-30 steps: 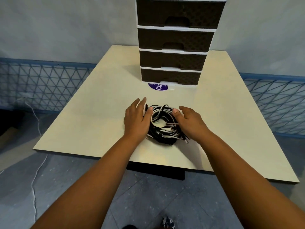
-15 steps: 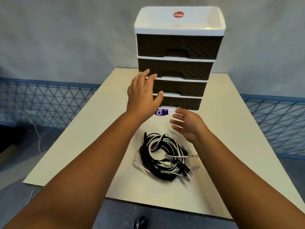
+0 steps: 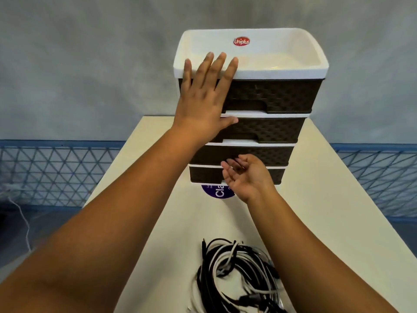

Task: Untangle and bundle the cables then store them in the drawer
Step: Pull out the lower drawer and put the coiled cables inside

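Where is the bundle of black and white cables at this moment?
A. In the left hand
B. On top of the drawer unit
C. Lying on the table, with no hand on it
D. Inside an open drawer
C: the cable bundle lies on the table, while the left hand and the right hand are both up at the drawer unit.

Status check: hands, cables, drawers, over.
Left hand open, flat over the drawer unit front. Right hand open, empty, at third drawer. Cable bundle loose on table. All drawers shut.

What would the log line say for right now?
left hand: open, flat by drawer unit top front | right hand: open, palm up near third drawer | cables: loose on table | drawers: shut
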